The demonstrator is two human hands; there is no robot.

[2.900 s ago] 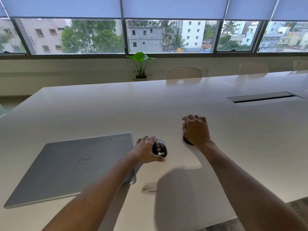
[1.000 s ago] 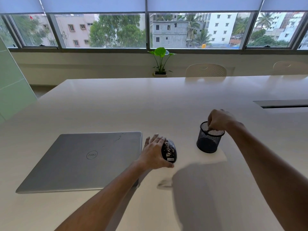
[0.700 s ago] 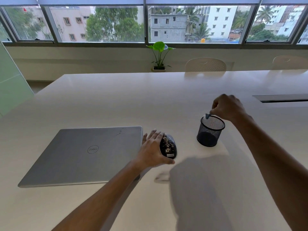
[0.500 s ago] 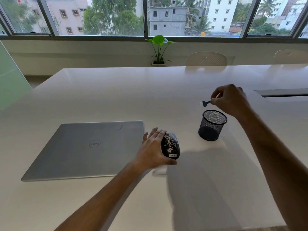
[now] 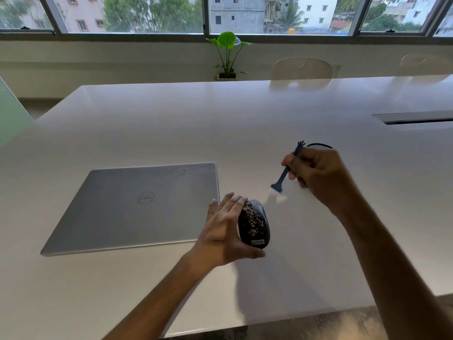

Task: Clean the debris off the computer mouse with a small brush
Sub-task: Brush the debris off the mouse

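Observation:
A black computer mouse [image 5: 255,223] speckled with pale debris is tilted up off the white table, gripped from its left side by my left hand [image 5: 224,233]. My right hand [image 5: 316,175] holds a small dark blue brush [image 5: 284,174] by the middle of its handle. Its white bristles point down and left, hanging a short way above and to the right of the mouse's front end, apart from it.
A shut silver laptop [image 5: 137,207] lies just left of the mouse. A black mesh cup [image 5: 318,145] stands behind my right hand, mostly hidden. A cable slot [image 5: 414,119] is at the far right; a potted plant [image 5: 226,55] and chairs stand beyond the table [image 5: 171,123].
My right hand lifted the brush out of the mesh cup and carried it down and left toward the mouse. My left hand kept hold of the tilted mouse.

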